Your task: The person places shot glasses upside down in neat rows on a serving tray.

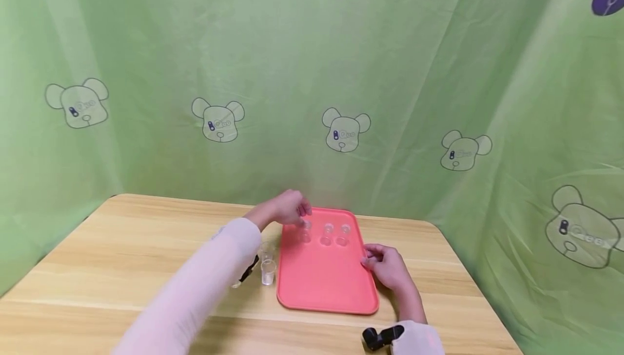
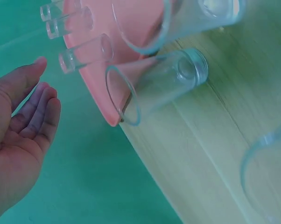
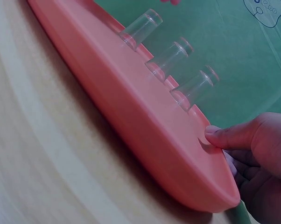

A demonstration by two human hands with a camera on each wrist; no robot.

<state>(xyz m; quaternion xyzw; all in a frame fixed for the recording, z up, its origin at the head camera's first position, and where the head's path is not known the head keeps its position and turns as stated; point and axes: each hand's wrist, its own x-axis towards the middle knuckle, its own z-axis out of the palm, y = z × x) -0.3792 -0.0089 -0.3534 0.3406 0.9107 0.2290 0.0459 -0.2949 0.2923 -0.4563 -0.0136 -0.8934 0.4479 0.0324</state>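
A red tray holds three small clear glasses upside down in a row near its far end: the left glass, the middle glass and the right glass. Just above the left one is my left hand. In the left wrist view, that hand has its fingers slightly bent, with a gap between them and the nearest inverted glass. My right hand grips the tray's right rim. The right wrist view shows its thumb on top of the rim and the other fingers outside it.
Left of the tray, an upright clear glass stands on the wooden table, with more glasses beside it partly hidden by the left forearm. A green curtain with bear-head prints hangs behind the table and along its sides.
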